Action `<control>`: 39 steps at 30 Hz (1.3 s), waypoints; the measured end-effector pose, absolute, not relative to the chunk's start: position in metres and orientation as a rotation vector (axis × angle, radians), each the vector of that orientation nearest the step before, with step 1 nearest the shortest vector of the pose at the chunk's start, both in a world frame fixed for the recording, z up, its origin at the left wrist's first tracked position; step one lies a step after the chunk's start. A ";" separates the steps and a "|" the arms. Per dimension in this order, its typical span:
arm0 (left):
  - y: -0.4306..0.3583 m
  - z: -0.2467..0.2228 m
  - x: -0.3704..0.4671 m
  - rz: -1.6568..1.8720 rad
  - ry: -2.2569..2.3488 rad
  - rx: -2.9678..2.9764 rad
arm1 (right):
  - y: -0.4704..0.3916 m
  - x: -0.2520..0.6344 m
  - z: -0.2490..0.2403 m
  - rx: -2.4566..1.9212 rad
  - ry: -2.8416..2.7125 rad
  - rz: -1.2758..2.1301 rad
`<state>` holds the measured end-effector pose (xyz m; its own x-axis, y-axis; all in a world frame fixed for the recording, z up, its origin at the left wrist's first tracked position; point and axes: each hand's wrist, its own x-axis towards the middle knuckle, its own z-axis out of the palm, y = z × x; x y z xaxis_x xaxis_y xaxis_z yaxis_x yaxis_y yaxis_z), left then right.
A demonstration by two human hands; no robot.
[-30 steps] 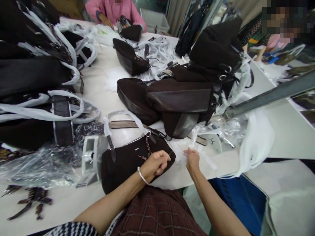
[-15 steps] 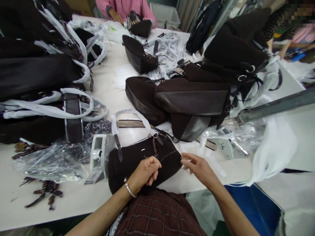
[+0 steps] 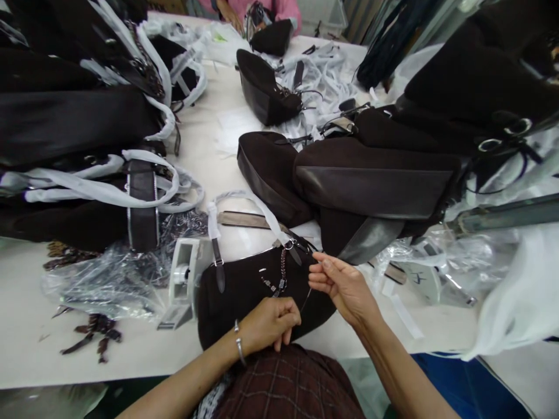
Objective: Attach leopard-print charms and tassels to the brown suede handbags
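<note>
A dark brown handbag (image 3: 244, 291) lies before me at the table's front, its handle (image 3: 248, 198) wrapped in white. A braided charm (image 3: 283, 270) hangs from a ring by the handle and ends in small links on the bag's front. My left hand (image 3: 271, 320) is closed over the lower front of the bag; what its curled fingers hold is hidden. My right hand (image 3: 340, 285) is raised over the bag's right side, thumb and fingers pinched together. A thin line, perhaps thread, shows beneath it, but what the fingertips hold is too small to name.
Dark bags (image 3: 371, 174) are piled at right, and more (image 3: 74, 122) with wrapped handles at left. A white tape dispenser (image 3: 181, 279) stands beside the handbag. Clear plastic (image 3: 109, 279) and braided pieces (image 3: 98, 334) lie left. Across the table sits a person in pink (image 3: 283, 9).
My right hand has risen and moved left over the bag, its fingers now pinched. My left hand has dropped slightly lower. The camera view has shifted a little.
</note>
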<state>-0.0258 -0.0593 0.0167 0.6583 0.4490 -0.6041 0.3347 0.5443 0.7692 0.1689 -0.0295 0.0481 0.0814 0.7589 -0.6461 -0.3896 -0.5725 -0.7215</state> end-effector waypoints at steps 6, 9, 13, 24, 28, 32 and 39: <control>0.022 -0.006 -0.039 0.153 1.431 1.679 | 0.001 0.171 0.026 -1.748 -0.750 1.669; 0.056 -0.033 -0.028 0.062 1.507 1.662 | 0.014 0.174 0.003 -1.853 -0.970 1.487; 0.074 -0.056 -0.007 0.352 1.474 1.487 | 0.018 0.177 -0.031 -1.866 -1.111 1.388; 0.066 -0.078 -0.014 0.678 1.227 0.558 | -0.020 0.158 -0.038 -1.660 -0.875 1.854; 0.056 -0.077 -0.022 0.633 1.150 0.459 | -0.020 0.161 -0.038 -1.767 -0.983 1.693; 0.052 -0.069 -0.028 0.498 1.065 0.693 | -0.016 0.164 -0.033 -1.778 -1.208 1.501; 0.053 -0.068 -0.018 0.450 1.168 0.928 | -0.001 0.165 -0.009 -1.809 -1.447 1.143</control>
